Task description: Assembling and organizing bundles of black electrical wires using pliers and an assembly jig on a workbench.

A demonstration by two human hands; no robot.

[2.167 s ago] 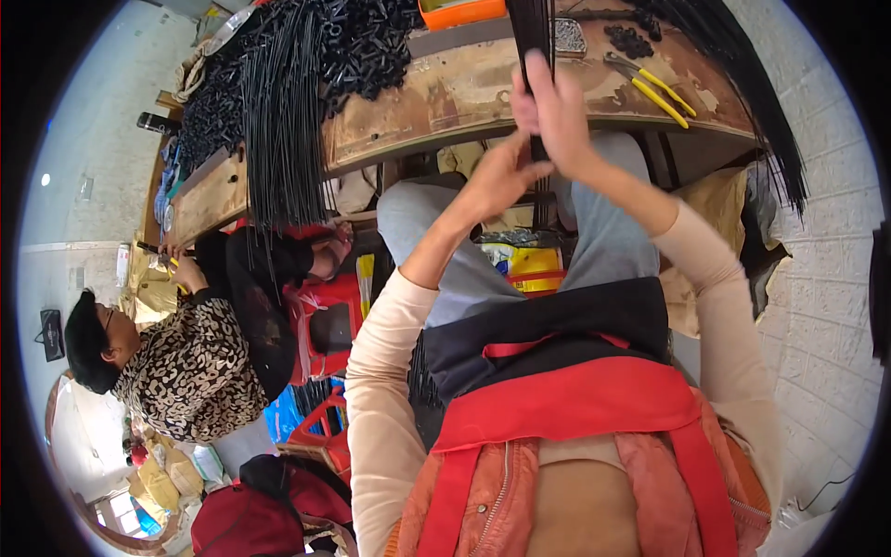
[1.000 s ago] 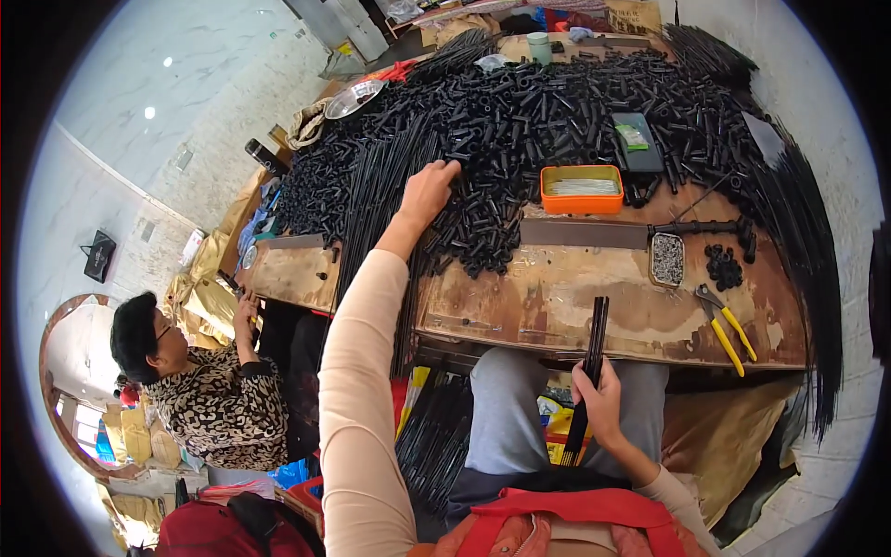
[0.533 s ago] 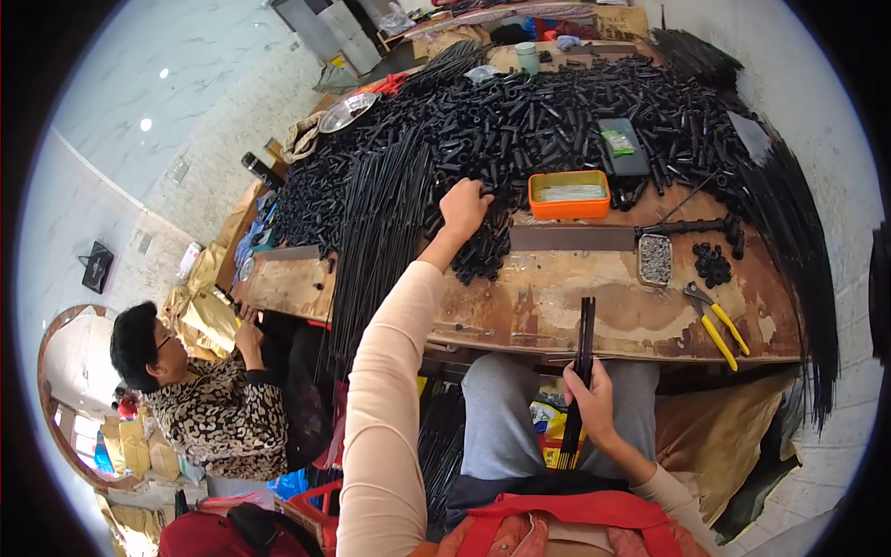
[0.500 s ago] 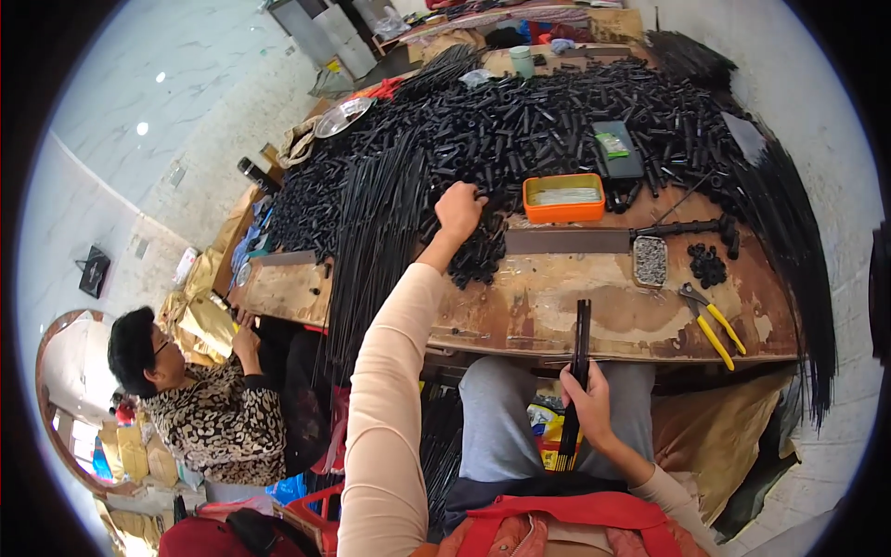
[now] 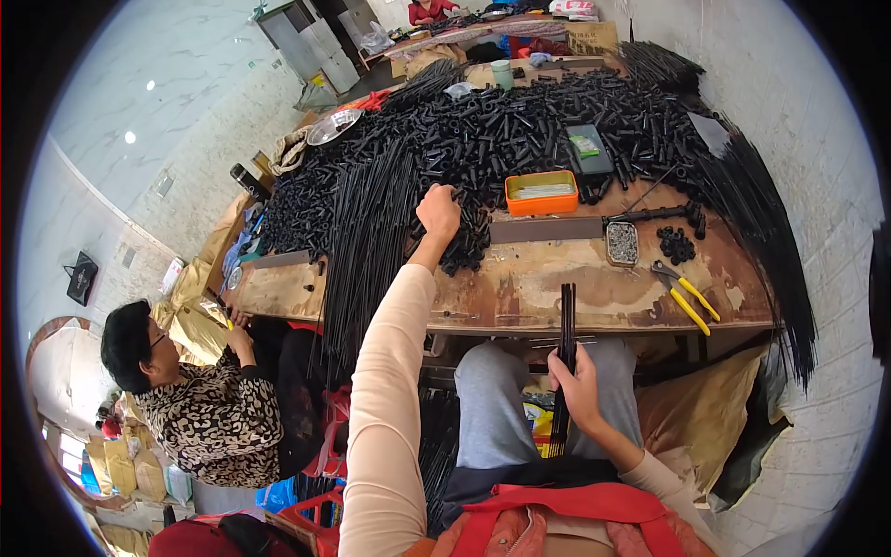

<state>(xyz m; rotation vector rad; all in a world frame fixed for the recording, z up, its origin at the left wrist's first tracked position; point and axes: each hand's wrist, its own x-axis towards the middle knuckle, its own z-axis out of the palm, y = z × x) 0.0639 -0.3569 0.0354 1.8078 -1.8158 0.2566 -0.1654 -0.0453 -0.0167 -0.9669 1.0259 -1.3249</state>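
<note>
My right hand (image 5: 577,381) is closed around an upright bundle of long thin black rods (image 5: 567,320) in front of my lap. Several thin pins or wires (image 5: 546,344) stick out crosswise at its thumb. Farther forward, my left hand (image 5: 439,213) is over the near edge of a big heap of black tubular parts (image 5: 501,125), fingers curled in and pointing away. Whatever is in its fingertips is hidden. Just left of that hand, a sheaf of long black rods (image 5: 367,251) hangs over the edge of the wooden table (image 5: 534,292).
Right of my left hand stand an orange box (image 5: 541,210) of pale sticks and a small tub (image 5: 622,245) of metal bits. Black rings (image 5: 676,244) and yellow-handled pliers (image 5: 685,297) lie farther right. A co-worker (image 5: 190,399) sits at the left, handling something.
The whole view has shifted slightly, so the table appears farther left and up. My left hand stays at the heap's edge, and the right still grips the rods; the crosswise pins show more clearly.
</note>
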